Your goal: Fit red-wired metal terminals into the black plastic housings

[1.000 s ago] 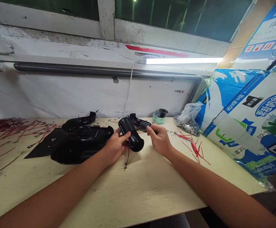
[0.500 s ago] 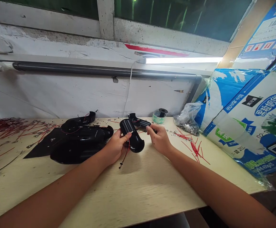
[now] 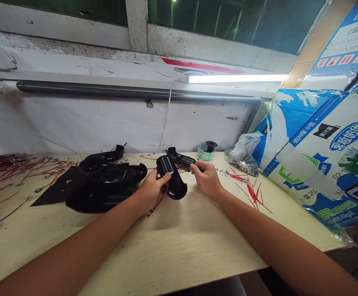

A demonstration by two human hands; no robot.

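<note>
My left hand (image 3: 150, 190) grips a glossy black plastic housing (image 3: 176, 186) with a ribbed upper section and a curved notch at its lower end. A thin red-and-black wire (image 3: 159, 202) hangs from it, with a small metal piece at its tip. To its right, my right hand (image 3: 208, 180) is closed in a pinch, apart from the housing. What those fingers hold is mostly hidden; a dark bit shows by the knuckles. Just behind lies another black housing (image 3: 174, 154) on the table.
Several black housings (image 3: 105, 187) lie at left on a black sheet (image 3: 51, 191). Red wires (image 3: 254, 193) are scattered right, more (image 3: 9, 164) far left. A tape roll (image 3: 206, 153), a plastic bag of small metal parts (image 3: 245, 154) and a large carton (image 3: 330, 152) stand along the back right.
The housing in my left hand has tilted slightly, and its dangling wire end has swung to the left. My right hand has barely moved.
</note>
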